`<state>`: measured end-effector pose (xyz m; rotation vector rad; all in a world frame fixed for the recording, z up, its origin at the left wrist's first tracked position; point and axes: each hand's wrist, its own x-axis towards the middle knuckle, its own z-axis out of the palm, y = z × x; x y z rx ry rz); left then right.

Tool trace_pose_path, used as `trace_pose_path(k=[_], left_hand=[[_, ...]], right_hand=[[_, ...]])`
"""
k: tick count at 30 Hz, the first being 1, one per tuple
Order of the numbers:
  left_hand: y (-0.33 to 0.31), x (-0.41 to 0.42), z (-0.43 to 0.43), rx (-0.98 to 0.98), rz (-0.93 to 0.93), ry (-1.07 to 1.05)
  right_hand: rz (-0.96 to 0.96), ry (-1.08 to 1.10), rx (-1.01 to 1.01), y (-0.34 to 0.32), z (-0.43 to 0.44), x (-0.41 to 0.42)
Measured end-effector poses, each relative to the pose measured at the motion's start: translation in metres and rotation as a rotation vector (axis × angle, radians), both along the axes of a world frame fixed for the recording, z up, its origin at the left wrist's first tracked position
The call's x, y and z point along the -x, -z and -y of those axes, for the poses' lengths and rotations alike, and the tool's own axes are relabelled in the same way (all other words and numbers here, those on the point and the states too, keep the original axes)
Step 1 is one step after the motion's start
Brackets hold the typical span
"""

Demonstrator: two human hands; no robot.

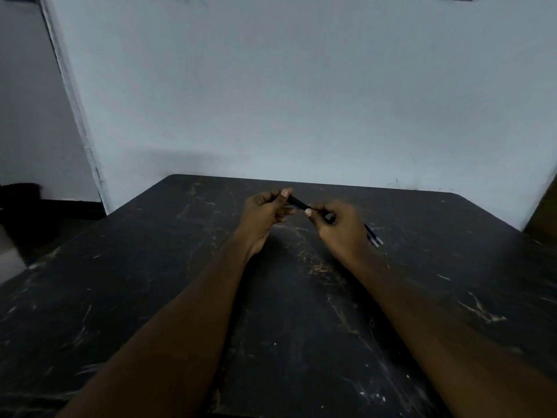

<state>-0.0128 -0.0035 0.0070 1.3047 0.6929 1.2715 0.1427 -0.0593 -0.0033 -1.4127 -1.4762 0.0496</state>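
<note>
Forearms fill the bottom of my feed, the left one (180, 327) and the right one (452, 327) angling inward over a dark, scratched table (120, 297). Further out they meet above the tabletop. The left hand (265, 212) has its thumb and curled fingers pinched on one end of a black pen (297, 203), and the right hand (340, 224) is curled round the other end, thumb pressed on the barrel. The pen sits raised off the table between them, slanting down toward the right.

From here I read that two-ended grip as a pull or twist: each hand takes its own half, so the cap or barrel can part while the pen stays level. Whether it has started to separate I cannot tell, since the feed is dim.

Just past the right hand, a few spare pens (373, 238) lie loose on the tabletop, partly hidden by the hand, in no cup or box that I can see. Behind the table's far edge stands a pale wall (301, 101).
</note>
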Motion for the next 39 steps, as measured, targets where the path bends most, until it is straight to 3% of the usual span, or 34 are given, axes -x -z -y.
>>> trace_pose_path(k=[24,39], left_hand=[[0.006,-0.001,-0.002,0.019,0.046,0.005],[0.001,-0.003,0.001,-0.001,-0.095,-0.160]], right_hand=[[-0.059,0.032,0.018,-0.004,0.005,0.007],[0.110,-0.003,0.053,-0.011,0.005,-0.012]])
